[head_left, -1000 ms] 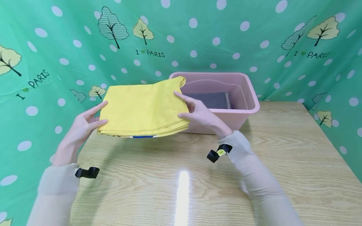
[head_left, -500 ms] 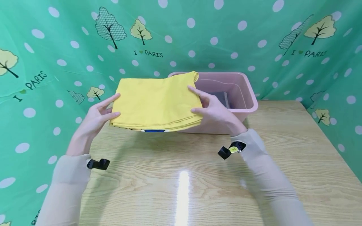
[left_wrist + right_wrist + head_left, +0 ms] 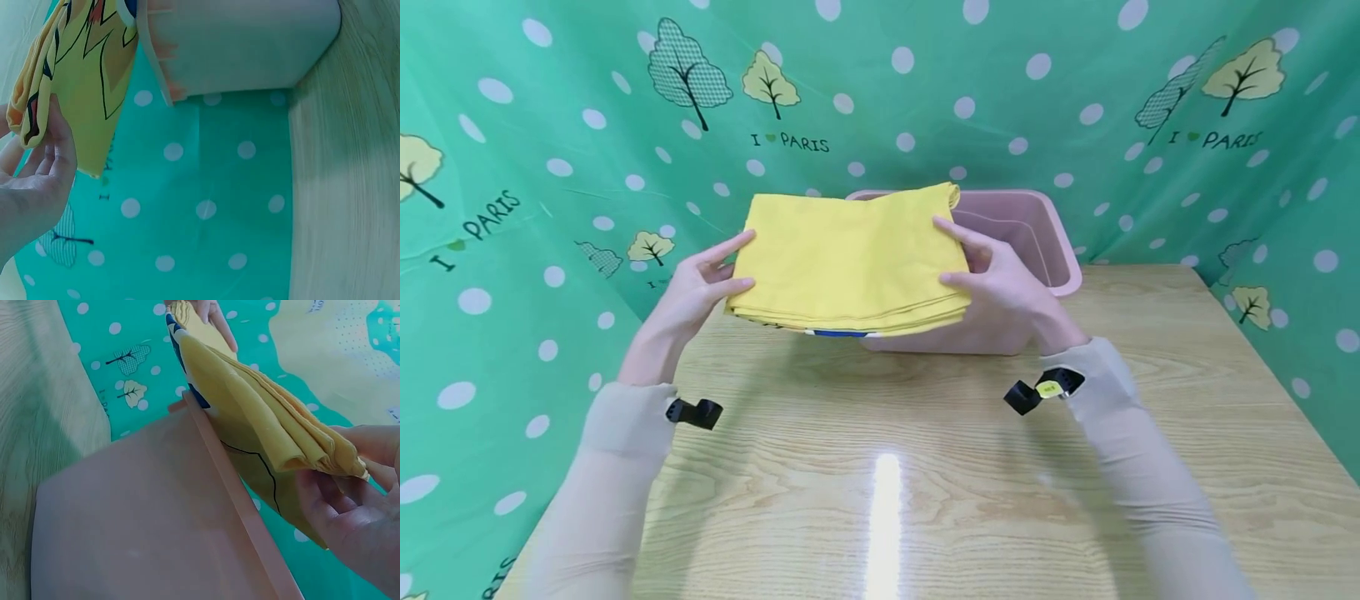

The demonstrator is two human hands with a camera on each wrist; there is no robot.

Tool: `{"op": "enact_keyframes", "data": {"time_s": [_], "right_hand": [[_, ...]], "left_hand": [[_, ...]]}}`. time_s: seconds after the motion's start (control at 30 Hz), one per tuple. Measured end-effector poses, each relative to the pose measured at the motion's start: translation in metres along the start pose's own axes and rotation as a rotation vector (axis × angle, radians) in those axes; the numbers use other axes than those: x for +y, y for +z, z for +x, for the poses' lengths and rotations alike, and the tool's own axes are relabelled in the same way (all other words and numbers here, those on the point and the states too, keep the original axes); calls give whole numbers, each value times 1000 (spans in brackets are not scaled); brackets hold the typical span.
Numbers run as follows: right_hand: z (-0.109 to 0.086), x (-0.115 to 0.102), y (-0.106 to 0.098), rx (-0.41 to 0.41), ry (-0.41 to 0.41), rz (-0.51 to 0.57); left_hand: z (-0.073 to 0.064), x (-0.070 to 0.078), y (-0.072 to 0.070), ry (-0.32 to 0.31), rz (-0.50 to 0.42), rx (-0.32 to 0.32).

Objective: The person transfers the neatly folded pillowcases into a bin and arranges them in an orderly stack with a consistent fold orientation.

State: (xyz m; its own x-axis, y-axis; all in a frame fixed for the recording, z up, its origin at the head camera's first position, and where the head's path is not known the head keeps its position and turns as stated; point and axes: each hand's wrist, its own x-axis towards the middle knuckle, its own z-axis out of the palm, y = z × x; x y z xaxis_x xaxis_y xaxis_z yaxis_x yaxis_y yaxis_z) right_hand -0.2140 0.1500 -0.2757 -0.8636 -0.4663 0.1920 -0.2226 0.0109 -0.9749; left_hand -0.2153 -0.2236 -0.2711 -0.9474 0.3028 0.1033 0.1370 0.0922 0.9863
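A folded yellow cloth [image 3: 850, 258], several layers thick, is held up level between both hands. My left hand [image 3: 694, 287] pinches its left end, with thumb and fingers above and below the layers. At the right end, my right hand [image 3: 1003, 275] grips the layers the same way. Black lines and a blue patch are printed on the underside of the cloth [image 3: 87, 75] in the left wrist view. Behind and partly under it stands a pink plastic bin [image 3: 985, 329], open at the top. In the right wrist view the cloth overlaps the bin's rim [image 3: 228, 481].
The wooden table [image 3: 880, 417] spreads out in front of the bin, with a bright light reflection on it. A green dotted curtain [image 3: 880, 83] hangs behind the bin and along both sides.
Both hands have carried the yellow cloth right and slightly upward, so it covers more of the bin. A dark folded cloth seen earlier inside the bin is now hidden.
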Motion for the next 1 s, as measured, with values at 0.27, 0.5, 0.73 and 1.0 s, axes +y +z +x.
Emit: {"op": "enact_keyframes", "data": {"time_s": [0.27,0.5,0.73,1.0], "right_hand": [[-4,-2,-15,60,-65,49],[-8,-3,-30,119,-4,98],[-13,-9,-43,210,86,79],[-17,-13,-57,233,83,100]], "left_hand": [[21,2,18,-33,-25,11],[41,2,35,3,-83,23],[55,3,50,2,-121,0],[69,4,64,-18,-141,-1]]}}
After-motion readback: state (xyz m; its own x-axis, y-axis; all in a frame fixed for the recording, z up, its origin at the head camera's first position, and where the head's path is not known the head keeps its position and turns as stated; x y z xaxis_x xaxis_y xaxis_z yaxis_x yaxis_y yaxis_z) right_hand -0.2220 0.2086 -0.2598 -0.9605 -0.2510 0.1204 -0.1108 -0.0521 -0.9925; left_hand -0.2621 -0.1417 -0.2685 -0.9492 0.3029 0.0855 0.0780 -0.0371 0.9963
